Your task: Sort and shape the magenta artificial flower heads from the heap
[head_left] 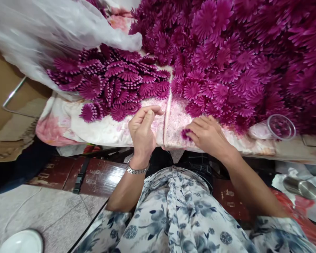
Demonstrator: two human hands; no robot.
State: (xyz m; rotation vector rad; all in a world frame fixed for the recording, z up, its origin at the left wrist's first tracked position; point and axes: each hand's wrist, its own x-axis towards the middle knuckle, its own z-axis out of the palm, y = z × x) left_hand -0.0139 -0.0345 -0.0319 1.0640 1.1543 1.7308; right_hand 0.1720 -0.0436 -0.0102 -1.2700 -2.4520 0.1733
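Note:
My left hand (143, 128) is over the cloth-covered table edge, thumb and fingers pressed together in a pinch. What it pinches, if anything, I cannot make out. My right hand (208, 135) is a little blurred, its fingers curled round a small dark purple flower piece (185, 134) that shows at the fingertips. Behind the left hand lies a pile of stacked purple artificial flower layers (118, 80) with pale-tipped edges. A much larger heap of loose, open purple artificial flowers (226, 70) rises behind the right hand.
A stained white cloth (110, 131) covers the table, with a raised seam between the hands. White plastic sheeting (68, 28) hangs at the left beside a cardboard box (13, 116). A clear plastic cup (281, 127) lies at the right; a metal cylinder (300, 187) is lower right.

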